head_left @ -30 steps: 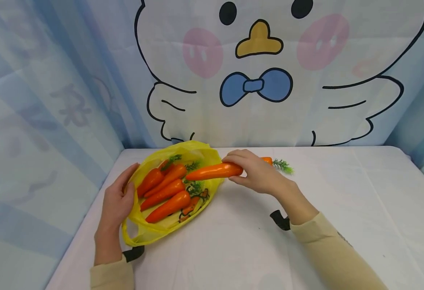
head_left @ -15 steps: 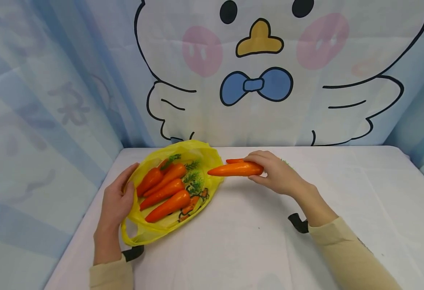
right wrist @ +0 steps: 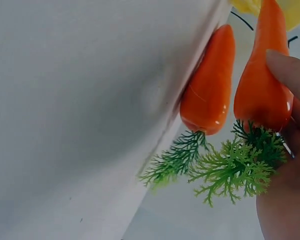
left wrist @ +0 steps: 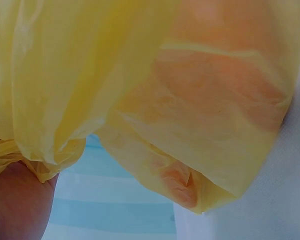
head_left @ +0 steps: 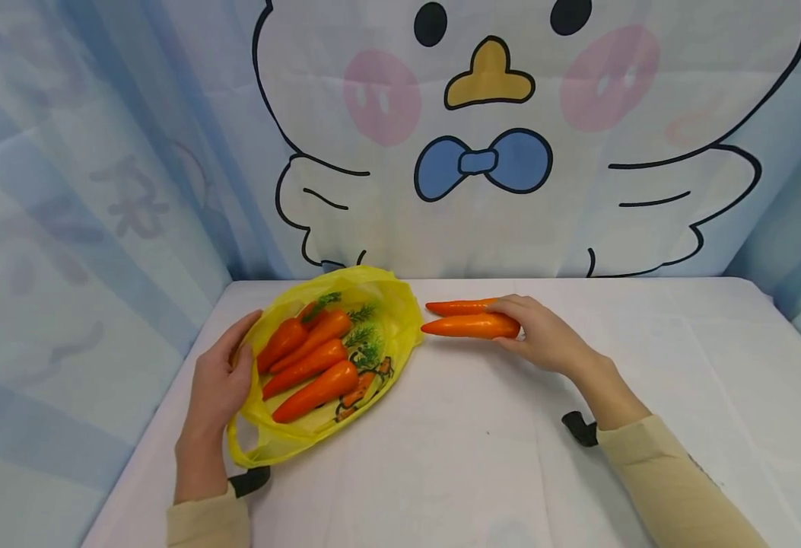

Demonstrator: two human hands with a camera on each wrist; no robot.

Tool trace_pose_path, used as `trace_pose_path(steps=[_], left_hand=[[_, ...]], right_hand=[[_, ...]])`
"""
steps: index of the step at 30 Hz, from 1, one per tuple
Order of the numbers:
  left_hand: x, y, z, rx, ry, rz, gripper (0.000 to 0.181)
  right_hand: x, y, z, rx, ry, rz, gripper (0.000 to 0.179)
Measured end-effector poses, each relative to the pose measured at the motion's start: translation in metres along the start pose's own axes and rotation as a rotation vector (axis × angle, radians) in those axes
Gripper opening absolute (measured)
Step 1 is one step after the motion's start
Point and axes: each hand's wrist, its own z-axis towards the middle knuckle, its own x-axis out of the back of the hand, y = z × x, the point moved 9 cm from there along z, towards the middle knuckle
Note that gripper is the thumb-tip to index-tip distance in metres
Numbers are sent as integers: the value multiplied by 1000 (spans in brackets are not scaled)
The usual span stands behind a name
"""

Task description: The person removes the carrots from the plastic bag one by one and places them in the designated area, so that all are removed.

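Observation:
A yellow plastic bag [head_left: 400, 304] lies with its mouth spread wide, and several orange carrots [head_left: 315, 391] with green tops show inside it. My left hand [head_left: 215, 377] grips the bag's left edge; the bag's thin film fills most of the left wrist view. To the right of the bag, my right hand [head_left: 554, 339] holds a carrot [head_left: 468, 327] by its thick end, the tip pointing left at the bag's rim. Just behind it a second carrot [head_left: 451, 307] lies on the table. The right wrist view shows the held carrot's feathery green top [right wrist: 235, 167] below the thumb.
A white-covered table [head_left: 441, 457] spreads under both hands. A hanging cloth with a cartoon bird [head_left: 482, 228] stands at its back edge, and pale blue cloth [head_left: 65, 266] hangs along the left side. Dark straps [head_left: 251, 481] show at the wrists.
My right hand has moved right and slightly lower with its carrot, out from over the bag to beside the second carrot. The left hand and bag have stayed almost still.

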Motion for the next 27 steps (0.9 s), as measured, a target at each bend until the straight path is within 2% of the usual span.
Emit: trace_pose_path(steps=[10, 16, 21, 27], left_hand=[[1, 0, 0, 9, 0, 7, 50], [0, -3, -1, 25, -5, 18, 50], [-1, -4, 0, 28, -7, 12, 49], [-2, -5, 0, 32, -13, 7, 49]], right_hand=[[-6, 18, 1, -45, -15, -29, 46], [-13, 23, 6, -98, -49, 1, 54], [-17, 19, 10, -67, -50, -22, 47], [-20, 17, 11, -37, -49, -102, 43]])
